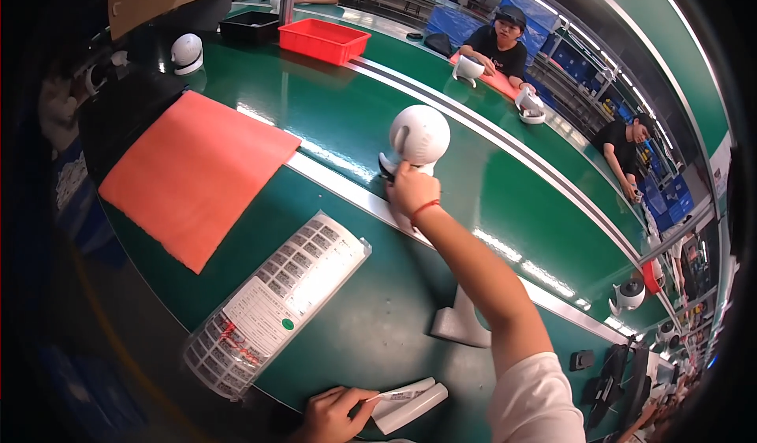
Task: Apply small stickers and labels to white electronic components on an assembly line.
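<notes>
Out over the green belt, my right hand (414, 190) is closed on the lower part of a white ball-headed camera (420, 133). My fingers cover some of its base, whose dark underside partly shows. Close to the front edge, my left hand (339, 415) pinches a curled white label sheet (410, 405) between thumb and fingers. Printed labels show on its inner side. A white angular piece (460, 326) rests on the table, partly hidden behind my right forearm; its kind is unclear.
A plastic-covered label sheet (276, 305) and an orange mat (201, 175) lie to the left. Red (323, 42) and black (248, 27) bins stand at the back. Other white cameras (188, 54) sit on the line. Co-workers (501, 48) handle similar devices across it.
</notes>
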### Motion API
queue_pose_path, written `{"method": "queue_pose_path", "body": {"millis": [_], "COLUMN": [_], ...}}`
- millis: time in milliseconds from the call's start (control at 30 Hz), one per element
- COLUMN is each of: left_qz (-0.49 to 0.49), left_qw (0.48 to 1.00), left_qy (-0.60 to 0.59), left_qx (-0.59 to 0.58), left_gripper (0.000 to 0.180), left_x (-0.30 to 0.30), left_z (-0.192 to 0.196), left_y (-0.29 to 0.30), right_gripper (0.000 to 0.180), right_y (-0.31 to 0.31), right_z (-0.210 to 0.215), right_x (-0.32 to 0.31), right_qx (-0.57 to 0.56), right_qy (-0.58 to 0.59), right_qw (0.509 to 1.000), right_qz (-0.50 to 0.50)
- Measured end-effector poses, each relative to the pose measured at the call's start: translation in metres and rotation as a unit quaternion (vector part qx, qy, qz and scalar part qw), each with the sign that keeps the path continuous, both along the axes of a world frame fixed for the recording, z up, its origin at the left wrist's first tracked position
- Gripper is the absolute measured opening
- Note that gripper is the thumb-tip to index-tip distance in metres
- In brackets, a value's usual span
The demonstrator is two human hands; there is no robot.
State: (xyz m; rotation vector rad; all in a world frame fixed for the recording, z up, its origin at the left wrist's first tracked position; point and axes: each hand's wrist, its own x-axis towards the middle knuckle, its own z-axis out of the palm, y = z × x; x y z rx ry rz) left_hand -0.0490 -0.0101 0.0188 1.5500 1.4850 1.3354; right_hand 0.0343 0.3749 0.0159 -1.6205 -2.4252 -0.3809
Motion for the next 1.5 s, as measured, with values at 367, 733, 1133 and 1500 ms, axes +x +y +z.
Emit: {"method": "queue_pose_path", "body": {"millis": [367, 733, 1133, 1500], "left_qz": [-0.048, -0.012, -0.022, -0.023], "left_qw": [0.998, 0.998, 0.987, 0.988], "left_qy": [0.028, 0.062, 0.048, 0.021], "left_qx": [0.0, 0.02, 0.153, 0.152], "left_gripper": [0.012, 0.009, 0.009, 0.019], "left_x": [-0.002, 0.008, 0.045, 0.068], "left_z": [-0.016, -0.018, 0.045, 0.053], "left_y": [0.004, 0.005, 0.039, 0.034], "right_gripper": [0.02, 0.022, 0.036, 0.025], "right_y": [-0.103, -0.233, -0.302, -0.32], "right_z": [0.105, 0.115, 0.11, 0.099], "right_x": [0.18, 0.242, 0.193, 0.189], "right_qx": [-0.064, -0.295, 0.031, 0.086], "right_qy": [0.334, 0.436, 0.291, 0.215], "right_qw": [0.929, 0.848, 0.918, 0.917], "right_qz": [0.149, 0.054, 0.268, 0.325]}}
